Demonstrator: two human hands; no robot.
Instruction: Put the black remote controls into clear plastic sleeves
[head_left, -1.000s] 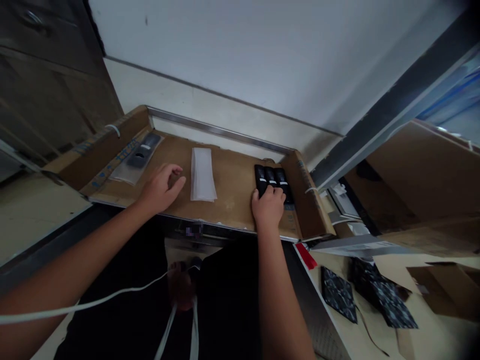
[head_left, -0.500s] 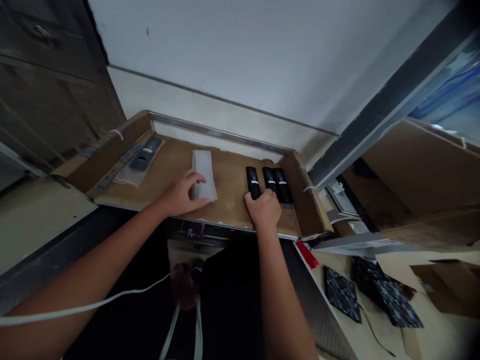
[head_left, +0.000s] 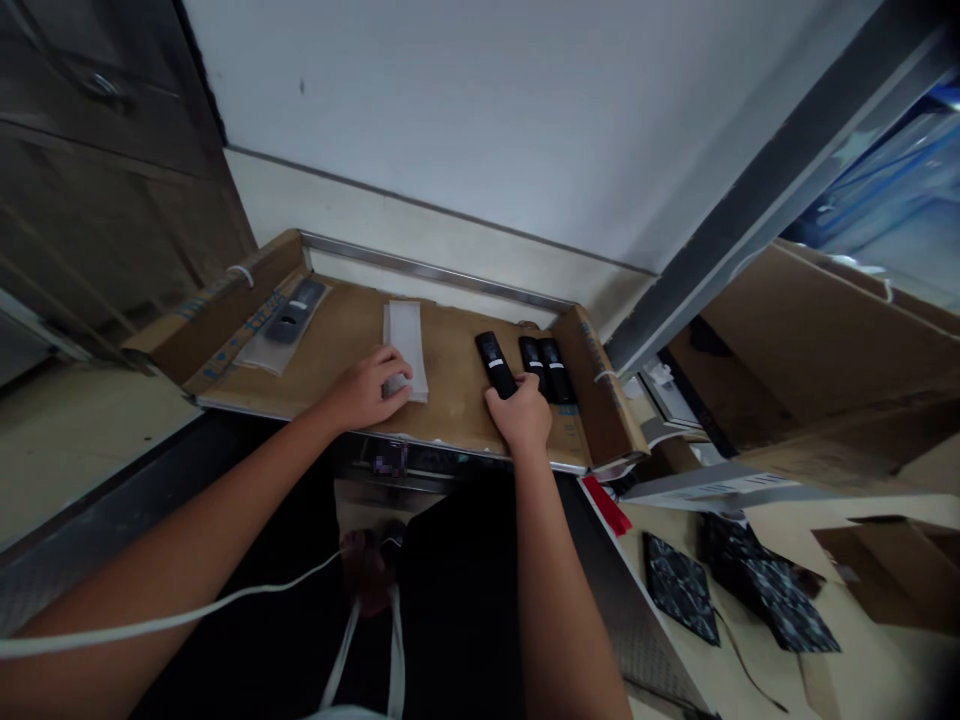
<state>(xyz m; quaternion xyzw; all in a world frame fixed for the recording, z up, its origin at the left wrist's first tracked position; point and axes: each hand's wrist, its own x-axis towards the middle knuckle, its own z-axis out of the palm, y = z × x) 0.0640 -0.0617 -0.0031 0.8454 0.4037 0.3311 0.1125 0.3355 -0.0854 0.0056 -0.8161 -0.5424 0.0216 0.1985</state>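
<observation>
My right hand [head_left: 523,412] grips the lower end of a black remote control [head_left: 495,362] with a small white label, its top tilted left. Just right of it, two more black remotes [head_left: 555,370] lie side by side on the cardboard-lined tray [head_left: 450,415]. My left hand [head_left: 369,388] rests on a stack of whitish, translucent plastic sleeves [head_left: 406,335] in the tray's middle. Its fingers curl toward the thumb on the top sleeve's lower part. At the tray's left end lies a remote inside a sleeve [head_left: 296,312].
Folded cardboard walls [head_left: 592,375] close the tray's sides, and a white panel [head_left: 450,130] rises behind. At the right are a large cardboard box [head_left: 810,370], black patterned pouches [head_left: 679,585] and a red strip [head_left: 606,505]. A white cable [head_left: 247,595] crosses my left forearm.
My right hand has drawn one remote slightly left, away from the other two, and tilted it. My left fingers have curled closer to the thumb on the sleeves. The view shifted slightly.
</observation>
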